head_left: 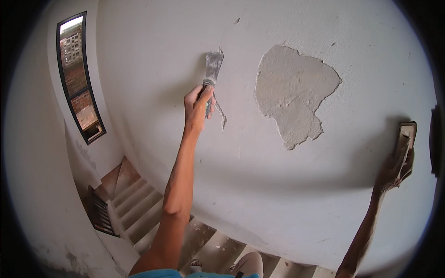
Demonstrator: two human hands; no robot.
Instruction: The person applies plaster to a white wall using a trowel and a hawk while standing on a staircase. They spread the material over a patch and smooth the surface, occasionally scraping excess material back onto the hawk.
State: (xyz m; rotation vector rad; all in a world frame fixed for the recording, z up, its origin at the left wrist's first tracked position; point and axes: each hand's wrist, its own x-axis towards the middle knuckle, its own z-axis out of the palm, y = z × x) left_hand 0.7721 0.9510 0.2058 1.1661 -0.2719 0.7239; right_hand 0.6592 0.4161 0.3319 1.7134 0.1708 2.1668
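My left hand (199,105) is wrapped round the handle of a putty knife (213,65). Its grey, smeared blade points up and lies close to the white wall (153,55). Just below that hand, a narrow rough crack or flake (221,115) runs down the wall. To the right of the knife is a large, ragged-edged patch (294,88) of bare beige plaster. Far to the right, my right hand (394,169), dusty and in shadow, grips a flat rectangular tan tool (405,134) with a dark edge; its exact kind I cannot make out.
Stairs (136,208) run along the foot of the wall and turn at the lower left, beside a dark railing (99,214). A narrow black-framed window (76,78) stands at the far left. My sandalled feet (196,266) are on the steps. A dark edge (435,139) shows at the far right.
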